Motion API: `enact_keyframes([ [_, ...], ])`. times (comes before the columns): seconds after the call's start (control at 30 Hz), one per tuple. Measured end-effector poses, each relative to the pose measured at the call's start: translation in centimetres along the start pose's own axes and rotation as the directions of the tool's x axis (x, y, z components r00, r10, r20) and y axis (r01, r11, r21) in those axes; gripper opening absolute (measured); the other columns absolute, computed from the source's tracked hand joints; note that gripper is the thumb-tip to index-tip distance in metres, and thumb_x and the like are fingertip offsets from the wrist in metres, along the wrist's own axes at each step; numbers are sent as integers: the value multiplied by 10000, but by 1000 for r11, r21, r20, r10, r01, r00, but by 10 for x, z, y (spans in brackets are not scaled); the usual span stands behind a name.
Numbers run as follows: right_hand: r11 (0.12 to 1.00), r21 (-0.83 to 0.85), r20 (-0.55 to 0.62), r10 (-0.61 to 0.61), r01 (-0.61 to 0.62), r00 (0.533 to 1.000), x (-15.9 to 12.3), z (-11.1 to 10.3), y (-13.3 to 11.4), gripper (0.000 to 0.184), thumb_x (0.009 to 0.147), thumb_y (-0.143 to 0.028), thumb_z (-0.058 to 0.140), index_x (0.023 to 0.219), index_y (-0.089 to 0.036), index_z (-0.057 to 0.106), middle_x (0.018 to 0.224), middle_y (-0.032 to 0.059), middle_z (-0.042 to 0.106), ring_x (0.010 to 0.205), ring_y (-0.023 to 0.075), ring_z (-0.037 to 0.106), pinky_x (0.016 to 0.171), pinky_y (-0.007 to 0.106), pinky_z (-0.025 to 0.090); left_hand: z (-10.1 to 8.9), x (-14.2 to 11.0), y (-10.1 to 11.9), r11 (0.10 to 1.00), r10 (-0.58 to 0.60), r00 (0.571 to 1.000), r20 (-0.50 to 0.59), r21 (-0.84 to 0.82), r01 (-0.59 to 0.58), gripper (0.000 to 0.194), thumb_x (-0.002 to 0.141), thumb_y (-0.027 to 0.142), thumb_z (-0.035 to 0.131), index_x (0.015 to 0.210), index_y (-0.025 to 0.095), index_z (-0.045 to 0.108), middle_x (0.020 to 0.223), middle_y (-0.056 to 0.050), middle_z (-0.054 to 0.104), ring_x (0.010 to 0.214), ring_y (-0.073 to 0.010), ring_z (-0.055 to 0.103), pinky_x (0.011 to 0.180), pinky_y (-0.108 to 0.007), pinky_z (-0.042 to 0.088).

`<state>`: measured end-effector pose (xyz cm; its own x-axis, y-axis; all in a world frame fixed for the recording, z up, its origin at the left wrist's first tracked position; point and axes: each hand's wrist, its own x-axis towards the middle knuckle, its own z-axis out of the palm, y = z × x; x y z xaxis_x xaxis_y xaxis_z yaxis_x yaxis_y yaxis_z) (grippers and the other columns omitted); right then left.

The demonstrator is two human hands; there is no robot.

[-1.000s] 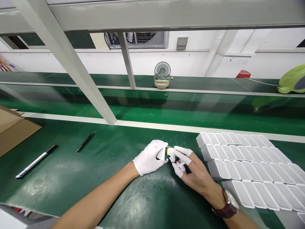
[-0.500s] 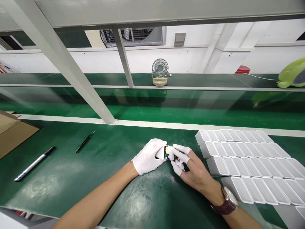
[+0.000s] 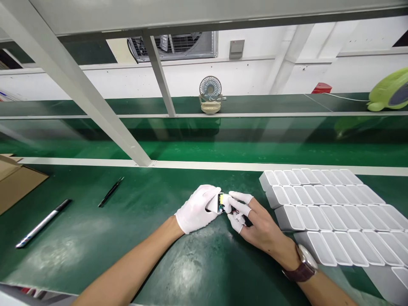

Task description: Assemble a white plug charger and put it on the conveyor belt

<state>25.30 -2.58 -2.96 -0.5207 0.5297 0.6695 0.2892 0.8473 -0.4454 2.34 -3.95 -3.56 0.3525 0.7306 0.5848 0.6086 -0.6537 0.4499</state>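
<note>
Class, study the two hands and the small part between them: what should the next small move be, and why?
Probably a gentle inward push on the circuit board by the right hand: its fingers are at the board, which shows at the open end of the white housing in the left hand.

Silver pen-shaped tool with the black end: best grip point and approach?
I'd pinch the silver tool mid-barrel from above, fingertips on its two long sides: it's slim and straight, lying flat and diagonal on the green bench, both sides exposed.
</note>
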Motion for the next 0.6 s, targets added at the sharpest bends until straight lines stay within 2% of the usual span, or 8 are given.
enact_keyframes([
  [0.17,1000,16,3,10,-10,1000,0,0,1,594,848,-32,635,1401,-186,484,1314,161,546,1194,249,567,946,403,567,0,-1,-1,1000,5,1000,7,0,-5,619,810,178,717,1371,168,456,1201,-147,570,1129,-249,553,943,-437,530],
  [0.5,996,-84,3,-26,26,1000,1,1,-1,599,842,-30,626,1405,-165,472,1238,181,582,1168,280,576,942,466,554,-1,0,-2,1000,17,999,32,10,-17,653,823,150,691,1415,190,419,1217,-147,567,1142,-256,541,950,-467,519],
  [0.6,998,-58,14,-14,15,1000,0,0,-2,589,851,-37,615,1406,-169,468,1254,177,574,1173,272,575,945,449,558,-2,1,0,1000,15,999,34,3,-15,652,823,165,699,1411,195,421,1215,-145,568,1139,-256,547,943,-466,526],
])
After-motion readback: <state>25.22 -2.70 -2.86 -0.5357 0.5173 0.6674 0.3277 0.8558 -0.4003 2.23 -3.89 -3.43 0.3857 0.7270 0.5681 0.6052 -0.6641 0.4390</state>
